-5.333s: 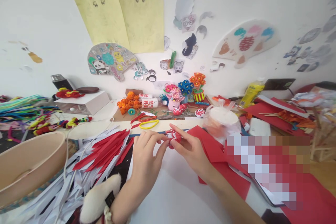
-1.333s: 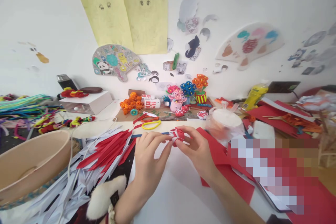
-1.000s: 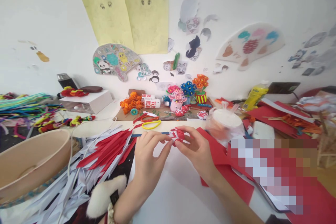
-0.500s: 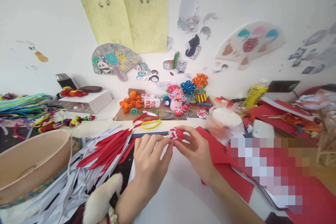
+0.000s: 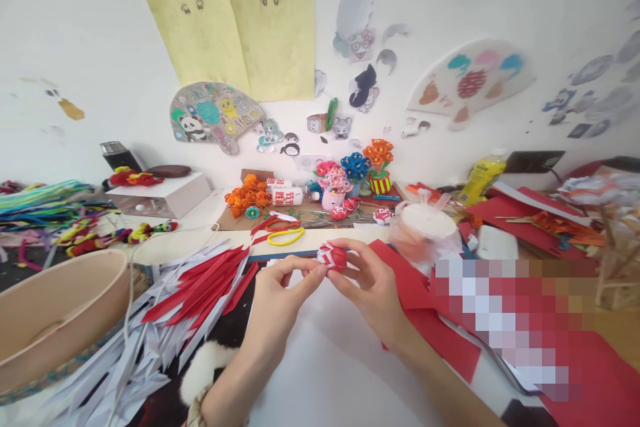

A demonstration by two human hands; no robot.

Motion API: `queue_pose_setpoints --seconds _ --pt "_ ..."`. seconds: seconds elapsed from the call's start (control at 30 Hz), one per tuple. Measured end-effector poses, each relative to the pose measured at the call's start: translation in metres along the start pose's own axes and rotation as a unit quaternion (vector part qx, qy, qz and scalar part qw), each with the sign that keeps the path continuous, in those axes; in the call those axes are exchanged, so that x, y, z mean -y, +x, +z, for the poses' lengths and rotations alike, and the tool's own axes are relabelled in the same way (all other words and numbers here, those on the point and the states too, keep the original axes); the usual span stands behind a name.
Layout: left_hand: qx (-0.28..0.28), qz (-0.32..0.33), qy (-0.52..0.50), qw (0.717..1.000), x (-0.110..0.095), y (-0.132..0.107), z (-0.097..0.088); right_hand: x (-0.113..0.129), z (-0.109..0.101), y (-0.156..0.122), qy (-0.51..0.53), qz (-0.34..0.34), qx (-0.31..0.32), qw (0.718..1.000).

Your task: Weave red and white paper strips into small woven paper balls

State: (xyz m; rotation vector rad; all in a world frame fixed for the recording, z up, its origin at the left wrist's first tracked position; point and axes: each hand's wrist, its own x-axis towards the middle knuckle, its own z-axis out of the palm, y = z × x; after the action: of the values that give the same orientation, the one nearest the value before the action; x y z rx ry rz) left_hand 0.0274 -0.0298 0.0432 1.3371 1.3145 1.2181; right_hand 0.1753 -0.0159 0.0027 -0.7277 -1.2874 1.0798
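A small red and white folded-paper ball is held between both hands above a white sheet. My left hand pinches its lower left side with thumb and fingertips. My right hand curls round its right side, thumb below and fingers above. To the left lie many red paper strips and white paper strips. Similar red and white balls rest at the back, below the pink flowers. Parts of the held ball are hidden by my fingers.
Yellow-handled scissors lie behind my hands. At left stands a beige oval basin. Red paper sheets lie to the right, near a bagged white tub. Flower pots and a yellow bottle stand along the wall.
My left hand has turned, so its thumb now shows against the ball's lower left. The ball stays between both hands, and the view has shifted slightly.
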Motion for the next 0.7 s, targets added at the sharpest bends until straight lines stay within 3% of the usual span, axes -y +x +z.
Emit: queue_pose_setpoints --seconds 0.2,0.5,0.7 --pt "-0.023 0.076 0.087 0.993 0.0038 0.0004 -0.0011 -0.0013 -0.0006 -0.0007 -0.004 0.001 0.003 1.000" --pt "-0.046 0.202 0.208 0.956 0.0043 -0.0003 0.0021 0.0014 0.0005 0.0013 0.042 0.033 0.017 0.998" --pt "-0.032 0.219 0.221 0.950 0.0035 -0.0007 0.0023 0.0010 -0.0010 0.0023 0.044 0.047 0.016 0.998"
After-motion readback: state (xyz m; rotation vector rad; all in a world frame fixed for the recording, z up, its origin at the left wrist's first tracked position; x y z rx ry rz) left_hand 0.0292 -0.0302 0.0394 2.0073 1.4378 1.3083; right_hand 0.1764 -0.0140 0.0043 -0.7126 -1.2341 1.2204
